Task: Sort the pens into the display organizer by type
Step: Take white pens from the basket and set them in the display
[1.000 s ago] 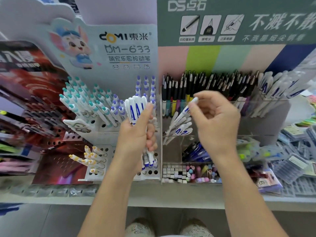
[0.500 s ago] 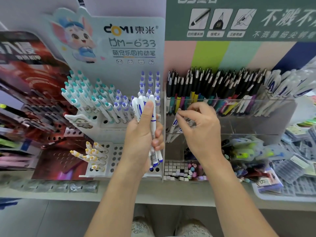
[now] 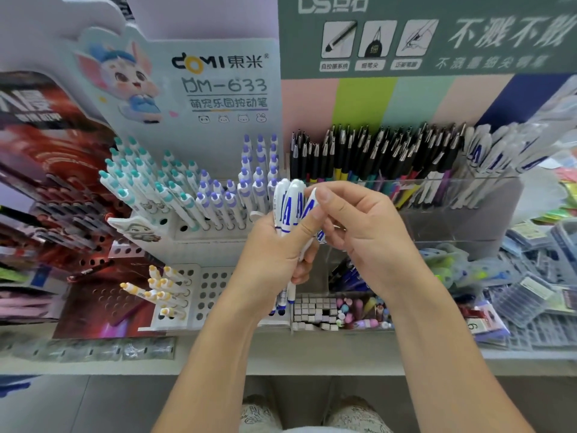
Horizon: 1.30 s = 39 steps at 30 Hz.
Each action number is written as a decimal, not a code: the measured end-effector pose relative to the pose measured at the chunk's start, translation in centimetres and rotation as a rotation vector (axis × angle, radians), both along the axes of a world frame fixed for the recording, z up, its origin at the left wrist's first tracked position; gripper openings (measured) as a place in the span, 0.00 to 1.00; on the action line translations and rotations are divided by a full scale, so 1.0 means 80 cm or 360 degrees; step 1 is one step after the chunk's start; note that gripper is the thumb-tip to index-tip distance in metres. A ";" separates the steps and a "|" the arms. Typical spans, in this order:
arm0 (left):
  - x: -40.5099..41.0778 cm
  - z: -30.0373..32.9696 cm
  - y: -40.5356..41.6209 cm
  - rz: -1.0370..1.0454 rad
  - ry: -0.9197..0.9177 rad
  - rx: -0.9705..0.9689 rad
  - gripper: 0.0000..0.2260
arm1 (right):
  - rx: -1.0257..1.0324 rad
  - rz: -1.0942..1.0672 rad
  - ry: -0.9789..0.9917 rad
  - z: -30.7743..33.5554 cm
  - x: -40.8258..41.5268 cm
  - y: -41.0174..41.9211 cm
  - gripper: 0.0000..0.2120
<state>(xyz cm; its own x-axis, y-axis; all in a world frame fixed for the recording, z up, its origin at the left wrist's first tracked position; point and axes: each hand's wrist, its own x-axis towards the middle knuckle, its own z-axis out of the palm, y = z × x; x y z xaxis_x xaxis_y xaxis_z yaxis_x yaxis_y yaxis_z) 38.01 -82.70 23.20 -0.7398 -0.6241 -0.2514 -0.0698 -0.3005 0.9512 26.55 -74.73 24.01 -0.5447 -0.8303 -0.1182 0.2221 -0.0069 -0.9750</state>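
Nearest the person, at about waist height before the shelf, the left hand (image 3: 274, 245) is clenched around a bunch of white pens (image 3: 288, 207) with blue markings, thumb pressed across the barrels. The bunch stands nearly upright, long axis running bottom to top, rounded white caps up by the fingertips and blue tips poking out below the palm. Just beside it, the right hand (image 3: 359, 232) pinches one more white pen (image 3: 310, 210) between thumb and forefinger, its cap end touching the bunch and its barrel leaning a little to the right. It looks as though this pen is being fed into the handful. To do that well, I would say it wants turning parallel with the others, cap to cap, before the left thumb lifts just enough to admit it, or the bundle could fan out and slip. Behind the hands, a clear compartment (image 3: 343, 254) is mostly hidden, so I cannot tell what remains in it. Farther back stand dark pens (image 3: 374, 151) with coloured barrels in the clear organizer (image 3: 452, 195), and at its far right matching white pens (image 3: 499, 148), which seems the likely home for the handful.
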 end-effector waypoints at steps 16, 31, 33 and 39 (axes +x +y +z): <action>-0.001 0.011 0.008 0.0390 0.0274 -0.0170 0.16 | -0.0296 -0.0372 0.0698 0.032 0.016 -0.005 0.04; 0.020 -0.003 -0.015 0.0809 0.0130 -0.0079 0.17 | 0.0116 -0.0674 0.0989 -0.050 -0.012 -0.006 0.04; 0.019 -0.004 -0.013 0.0796 0.0087 -0.0023 0.16 | 0.0166 -0.0644 0.1140 -0.059 -0.007 -0.010 0.05; 0.017 -0.007 -0.004 0.0505 0.0014 0.0063 0.17 | 0.0225 -0.0633 0.1202 -0.066 -0.004 -0.015 0.02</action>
<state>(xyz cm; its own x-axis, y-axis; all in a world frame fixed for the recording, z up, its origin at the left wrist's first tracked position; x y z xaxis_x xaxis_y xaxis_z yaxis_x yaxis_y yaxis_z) 39.38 -83.02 22.60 -0.5122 -0.8138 -0.2744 0.0414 -0.3426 0.9386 26.26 -75.91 18.76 -0.7659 -0.5663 0.3044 -0.4786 0.1861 -0.8581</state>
